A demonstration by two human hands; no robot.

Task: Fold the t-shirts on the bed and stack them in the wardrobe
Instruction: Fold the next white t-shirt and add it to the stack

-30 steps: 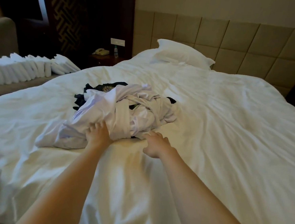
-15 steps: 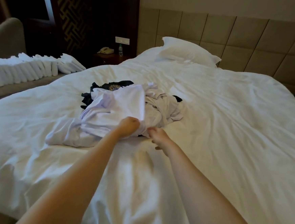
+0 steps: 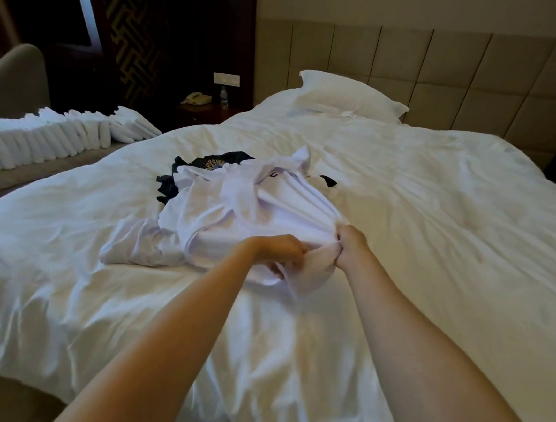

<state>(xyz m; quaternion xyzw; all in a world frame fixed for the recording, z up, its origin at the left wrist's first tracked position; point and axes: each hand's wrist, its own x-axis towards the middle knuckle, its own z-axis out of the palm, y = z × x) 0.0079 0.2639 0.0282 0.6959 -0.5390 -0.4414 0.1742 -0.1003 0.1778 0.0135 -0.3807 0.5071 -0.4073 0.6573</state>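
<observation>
Left grip [image 3: 278,248] and right grip [image 3: 351,246] clench the edge of one white t-shirt [image 3: 270,210], probably to pull it off the pile [image 3: 140,250]

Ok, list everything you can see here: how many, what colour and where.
top white t-shirt: one, white, on the pile
other white t-shirts: count unclear, white, crumpled beneath it
dark t-shirt: at least one, dark, under the pile's far side
bed: one, white cover
pillow: one, white, head of bed
headboard: one, beige, behind pillow
folded towels: a row, white, left of bed
armchair: one, grey, far left
nightstand: one, dark, left of pillow
telephone: one, pale, on nightstand
bottle: one, clear, beside telephone
left hand: grips top white t-shirt
right hand: grips it too
</observation>
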